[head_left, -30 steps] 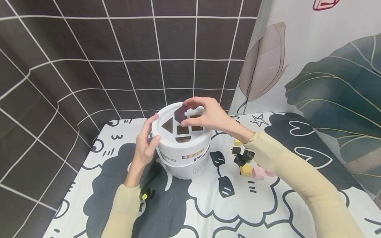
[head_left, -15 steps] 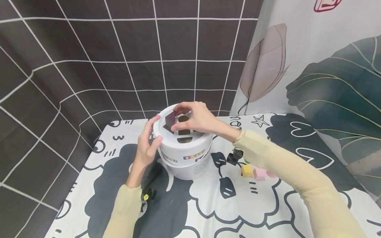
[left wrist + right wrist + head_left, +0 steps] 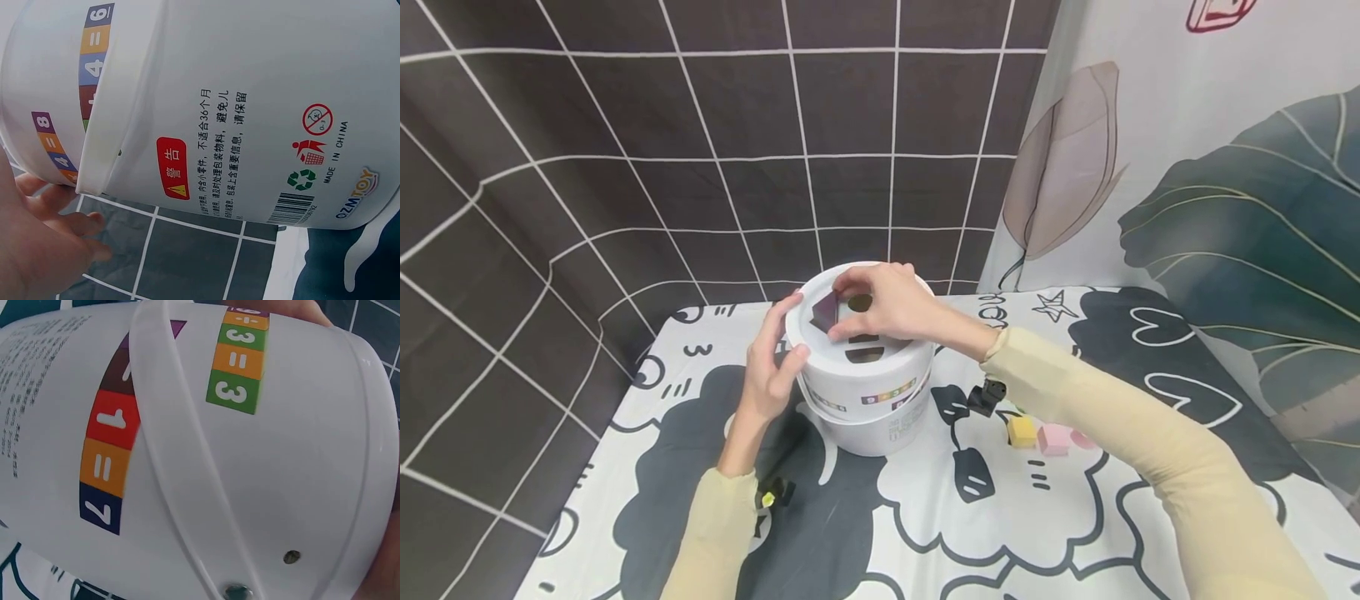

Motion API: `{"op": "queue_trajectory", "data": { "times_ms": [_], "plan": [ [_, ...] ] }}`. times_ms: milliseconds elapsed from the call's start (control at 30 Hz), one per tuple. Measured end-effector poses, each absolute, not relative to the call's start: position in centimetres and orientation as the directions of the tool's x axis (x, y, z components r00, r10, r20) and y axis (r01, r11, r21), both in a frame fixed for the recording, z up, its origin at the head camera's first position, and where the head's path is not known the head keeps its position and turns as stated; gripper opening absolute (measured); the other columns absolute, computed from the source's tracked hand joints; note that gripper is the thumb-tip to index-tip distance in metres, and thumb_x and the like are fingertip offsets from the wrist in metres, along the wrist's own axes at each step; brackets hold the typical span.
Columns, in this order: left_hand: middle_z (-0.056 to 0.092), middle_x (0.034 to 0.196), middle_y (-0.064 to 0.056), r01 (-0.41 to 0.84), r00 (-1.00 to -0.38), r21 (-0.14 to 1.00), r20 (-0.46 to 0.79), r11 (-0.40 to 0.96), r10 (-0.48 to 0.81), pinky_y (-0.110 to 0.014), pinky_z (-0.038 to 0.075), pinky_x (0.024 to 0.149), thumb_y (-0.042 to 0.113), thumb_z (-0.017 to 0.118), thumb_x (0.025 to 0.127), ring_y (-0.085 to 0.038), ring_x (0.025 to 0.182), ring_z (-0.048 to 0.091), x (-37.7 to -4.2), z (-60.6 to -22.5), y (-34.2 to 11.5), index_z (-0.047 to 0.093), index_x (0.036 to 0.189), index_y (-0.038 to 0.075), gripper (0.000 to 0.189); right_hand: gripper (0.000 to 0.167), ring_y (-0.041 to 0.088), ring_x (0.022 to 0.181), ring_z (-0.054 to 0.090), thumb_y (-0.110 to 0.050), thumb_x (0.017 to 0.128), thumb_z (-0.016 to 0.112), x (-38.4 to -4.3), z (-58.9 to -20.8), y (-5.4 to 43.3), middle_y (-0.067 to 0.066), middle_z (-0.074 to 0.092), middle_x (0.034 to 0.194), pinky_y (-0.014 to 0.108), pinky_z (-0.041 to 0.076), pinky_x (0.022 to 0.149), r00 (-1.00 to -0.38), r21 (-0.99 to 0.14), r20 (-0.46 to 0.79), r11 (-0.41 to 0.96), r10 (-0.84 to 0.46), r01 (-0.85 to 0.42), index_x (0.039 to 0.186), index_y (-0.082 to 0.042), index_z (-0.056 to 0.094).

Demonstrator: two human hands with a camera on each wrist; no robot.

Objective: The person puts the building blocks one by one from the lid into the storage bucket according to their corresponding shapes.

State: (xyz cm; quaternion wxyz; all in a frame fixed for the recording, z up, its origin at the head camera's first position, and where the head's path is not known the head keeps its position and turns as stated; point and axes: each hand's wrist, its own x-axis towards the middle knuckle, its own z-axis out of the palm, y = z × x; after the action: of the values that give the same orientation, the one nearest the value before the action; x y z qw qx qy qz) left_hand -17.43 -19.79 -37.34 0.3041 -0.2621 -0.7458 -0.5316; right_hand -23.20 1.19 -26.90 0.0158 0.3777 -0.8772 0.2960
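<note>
1 purple triangular block [image 3: 825, 312] is pinched by the right grip [image 3: 887, 302] at the left of the lid [image 3: 822, 351], apparently for fitting; the white bucket [image 3: 861, 433] is clasped by the left grip [image 3: 769, 367], presumably for steadiness.

A domestic-looking corner dressed with printed fabrics, seen from the head; whether it is a lived-in room or an arranged set cannot be told. From 9 to 12 o'clock hangs a creased dark cloth with white grid lines [image 3: 737, 108]; at 2 o'clock, a pale curtain printed with large leaves [image 3: 1180, 217]. Towards 6 o'clock, a cartoon-print cover [image 3: 1015, 517] spreads over the work surface. The playroom note comes from the central white bucket [image 3: 842, 379], marked OZMTOY in the left wrist view, and, at 4 o'clock, yellow [image 3: 1022, 432] and pink blocks [image 3: 1054, 439].
</note>
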Motion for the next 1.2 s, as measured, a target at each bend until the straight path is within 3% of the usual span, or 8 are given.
{"op": "queue_trajectory", "data": {
  "times_ms": [200,367,467,633,800,1033,1200],
  "plan": [
    [0.052,0.143,-0.022,0.719,-0.672,0.628,0.737,0.298,0.067,-0.035,0.036,0.111,0.020,0.051,0.082,-0.036,0.130,0.051,-17.5,-37.4,-19.5,0.048,0.143,-0.005,0.065,0.067,0.023,0.115,0.058,-0.042,0.075,0.085,-23.4,-26.3,2.6,0.004,0.069,0.123,0.046,0.032,0.089,-0.704,-0.458,0.284,0.554,-0.651,-0.696,0.130,-0.007,0.065],
    [0.053,0.142,-0.022,0.727,-0.664,0.624,0.746,0.285,0.060,-0.036,0.036,0.110,0.019,0.052,0.081,-0.038,0.128,0.053,-17.6,-37.4,-19.4,0.049,0.141,-0.005,0.065,0.052,0.022,0.112,0.062,-0.029,0.082,0.080,-24.0,-25.1,6.3,0.007,0.071,0.118,0.044,0.039,0.100,-0.711,-0.526,0.373,0.495,-0.596,-0.691,0.127,-0.006,0.066],
    [0.053,0.142,-0.023,0.729,-0.662,0.623,0.748,0.285,0.058,-0.035,0.036,0.110,0.019,0.052,0.080,-0.038,0.127,0.053,-17.6,-37.3,-19.3,0.049,0.141,-0.006,0.066,0.043,0.020,0.103,0.064,-0.020,0.084,0.078,-24.3,-24.8,9.2,0.008,0.072,0.114,0.037,0.048,0.088,-0.700,-0.548,0.430,0.451,-0.571,-0.705,0.123,-0.004,0.068],
    [0.052,0.143,-0.022,0.723,-0.665,0.625,0.745,0.294,0.050,-0.036,0.036,0.111,0.018,0.051,0.081,-0.037,0.129,0.052,-17.7,-37.0,-19.4,0.049,0.141,-0.006,0.065,0.033,0.014,0.092,0.060,-0.008,0.085,0.075,-24.4,-24.7,14.4,0.005,0.072,0.109,0.026,0.043,0.071,-0.694,-0.543,0.470,0.442,-0.545,-0.714,0.118,-0.004,0.070],
    [0.053,0.142,-0.021,0.715,-0.671,0.634,0.740,0.296,0.036,-0.035,0.036,0.111,0.018,0.050,0.081,-0.036,0.130,0.052,-17.6,-36.7,-19.5,0.050,0.141,-0.005,0.064,0.034,0.010,0.087,0.057,-0.001,0.085,0.074,-23.6,-25.7,19.4,0.002,0.071,0.107,0.023,0.043,0.070,-0.716,-0.551,0.431,0.468,-0.549,-0.691,0.119,-0.005,0.070],
    [0.053,0.143,-0.021,0.716,-0.672,0.633,0.739,0.294,0.044,-0.036,0.035,0.112,0.018,0.050,0.081,-0.036,0.131,0.050,-17.5,-36.9,-19.3,0.050,0.140,-0.005,0.064,0.046,0.015,0.068,0.048,0.005,0.079,0.078,-21.5,-29.5,25.6,-0.001,0.064,0.091,0.026,0.037,0.055,-0.796,-0.590,0.359,0.542,-0.488,-0.598,0.122,-0.008,0.069],
    [0.052,0.142,-0.023,0.731,-0.661,0.628,0.749,0.268,0.047,-0.038,0.035,0.113,0.018,0.050,0.082,-0.037,0.131,0.050,-17.5,-37.2,-19.3,0.049,0.140,-0.007,0.063,0.052,0.015,0.073,0.048,0.007,0.078,0.079,-20.5,-32.0,28.7,-0.001,0.062,0.095,0.027,0.038,0.058,-0.850,-0.638,0.324,0.568,-0.415,-0.520,0.127,-0.007,0.066]
  ]
}}
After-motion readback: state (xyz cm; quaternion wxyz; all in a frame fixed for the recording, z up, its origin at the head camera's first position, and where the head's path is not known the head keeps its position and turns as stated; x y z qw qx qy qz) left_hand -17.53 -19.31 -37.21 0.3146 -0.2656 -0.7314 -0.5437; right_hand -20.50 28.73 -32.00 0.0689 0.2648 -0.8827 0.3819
